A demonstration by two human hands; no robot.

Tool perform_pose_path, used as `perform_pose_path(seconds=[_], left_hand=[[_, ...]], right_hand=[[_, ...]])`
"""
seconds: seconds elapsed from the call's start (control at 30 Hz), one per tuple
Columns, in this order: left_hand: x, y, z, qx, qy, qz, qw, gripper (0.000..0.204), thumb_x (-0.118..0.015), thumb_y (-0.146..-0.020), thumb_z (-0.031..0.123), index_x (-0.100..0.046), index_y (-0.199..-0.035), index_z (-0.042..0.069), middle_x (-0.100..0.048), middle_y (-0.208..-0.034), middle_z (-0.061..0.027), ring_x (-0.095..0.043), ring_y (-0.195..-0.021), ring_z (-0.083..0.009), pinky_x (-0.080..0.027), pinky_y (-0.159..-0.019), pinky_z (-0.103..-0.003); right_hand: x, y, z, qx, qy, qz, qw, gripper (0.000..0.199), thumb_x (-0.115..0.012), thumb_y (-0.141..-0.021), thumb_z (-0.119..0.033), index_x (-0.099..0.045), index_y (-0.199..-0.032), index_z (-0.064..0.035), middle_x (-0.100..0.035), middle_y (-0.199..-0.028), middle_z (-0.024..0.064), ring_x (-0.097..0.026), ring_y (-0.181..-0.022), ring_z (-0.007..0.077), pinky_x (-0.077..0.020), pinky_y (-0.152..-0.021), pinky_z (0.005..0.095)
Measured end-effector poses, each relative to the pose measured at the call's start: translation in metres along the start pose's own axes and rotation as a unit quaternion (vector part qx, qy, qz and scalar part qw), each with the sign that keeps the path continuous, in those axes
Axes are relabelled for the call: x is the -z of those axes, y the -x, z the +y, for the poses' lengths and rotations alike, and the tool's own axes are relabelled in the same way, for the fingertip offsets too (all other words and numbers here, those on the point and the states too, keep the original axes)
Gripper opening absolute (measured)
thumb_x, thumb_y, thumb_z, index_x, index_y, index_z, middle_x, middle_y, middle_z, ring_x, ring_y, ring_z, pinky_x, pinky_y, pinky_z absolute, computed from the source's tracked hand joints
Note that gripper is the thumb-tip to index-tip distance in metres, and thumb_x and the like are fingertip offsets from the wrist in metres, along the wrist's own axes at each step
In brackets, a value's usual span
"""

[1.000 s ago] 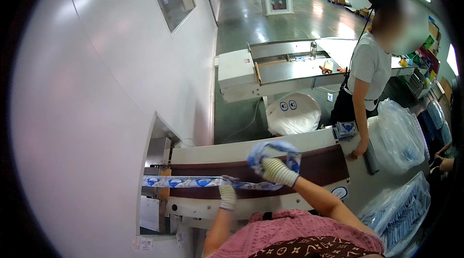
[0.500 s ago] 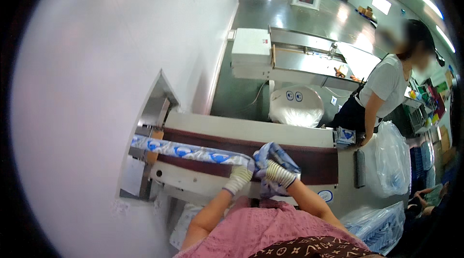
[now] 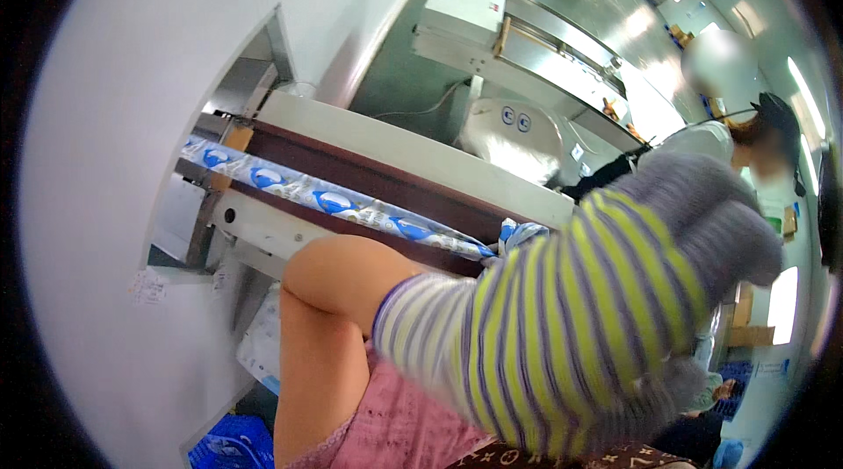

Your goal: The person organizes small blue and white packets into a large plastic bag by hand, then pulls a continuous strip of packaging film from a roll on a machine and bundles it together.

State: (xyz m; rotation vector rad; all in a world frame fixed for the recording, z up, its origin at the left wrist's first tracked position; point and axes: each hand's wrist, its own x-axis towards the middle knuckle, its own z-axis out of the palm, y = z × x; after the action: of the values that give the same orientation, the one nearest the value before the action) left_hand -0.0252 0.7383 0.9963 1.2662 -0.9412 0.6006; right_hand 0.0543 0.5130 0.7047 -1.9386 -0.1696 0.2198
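My left hand [image 3: 580,311], in a yellow-and-grey striped glove with grey fingers, is raised very near the camera and fills the right middle of the view. Motion smears its fingers, and I see nothing held in it. Beyond it lies a long strip of blue-and-white printed packaging film [image 3: 334,202], running from the wall opening along the dark red conveyor belt [image 3: 369,172]. The strip's right end is twisted and bunched, partly hidden behind my left hand. My right hand does not show.
A wall opening [image 3: 224,109] frames the conveyor's left end. Behind stand a pale bin [image 3: 512,142] with a plastic liner and a second machine bench [image 3: 562,56]. A co-worker [image 3: 764,140] is at the right, partly covered by my glove. A blue bag [image 3: 230,444] sits lower left.
My left hand has let go of the film strip and come up close to the camera. My right hand, earlier at the bunched film, is now out of sight. The view has tilted and shifted.
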Motion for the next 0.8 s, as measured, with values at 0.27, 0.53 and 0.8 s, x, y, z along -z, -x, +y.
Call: perform_pose_path(seconds=[0.27,0.53,0.8], left_hand=[[0.005,0.008,0.014,0.003,0.067,-0.027,0.997,0.032,-0.055,-0.069,0.004,-0.048,-0.100,0.002,-0.047,-0.101,-0.0128,-0.049,-0.094,-0.0242,-0.040,-0.081,-0.032],[0.013,0.014,0.020,0.010,0.064,-0.030,0.997,0.027,-0.053,-0.071,0.006,-0.049,-0.097,0.001,-0.050,-0.097,-0.0123,-0.049,-0.094,-0.0231,-0.038,-0.082,-0.031],[0.056,0.044,0.012,0.066,-0.059,0.056,0.994,0.022,-0.052,-0.073,0.007,-0.049,-0.094,0.000,-0.052,-0.093,-0.0118,-0.049,-0.093,-0.0220,-0.037,-0.084,-0.030]], right_hand=[[0.041,0.016,-0.002,-0.020,-0.284,0.132,0.950,0.067,-0.061,-0.063,0.003,-0.030,-0.121,-0.0009,-0.040,-0.116,0.0147,-0.042,-0.102,0.0248,-0.0353,-0.086,0.0325],[0.069,0.027,0.000,0.017,-0.377,0.203,0.904,0.063,-0.059,-0.063,0.006,-0.033,-0.120,-0.0031,-0.042,-0.114,0.0138,-0.045,-0.097,0.0240,-0.0394,-0.082,0.0339],[0.108,0.032,0.005,0.054,-0.385,0.231,0.892,0.060,-0.058,-0.064,0.009,-0.036,-0.119,-0.0054,-0.044,-0.112,0.0130,-0.048,-0.092,0.0232,-0.0436,-0.078,0.0352]])
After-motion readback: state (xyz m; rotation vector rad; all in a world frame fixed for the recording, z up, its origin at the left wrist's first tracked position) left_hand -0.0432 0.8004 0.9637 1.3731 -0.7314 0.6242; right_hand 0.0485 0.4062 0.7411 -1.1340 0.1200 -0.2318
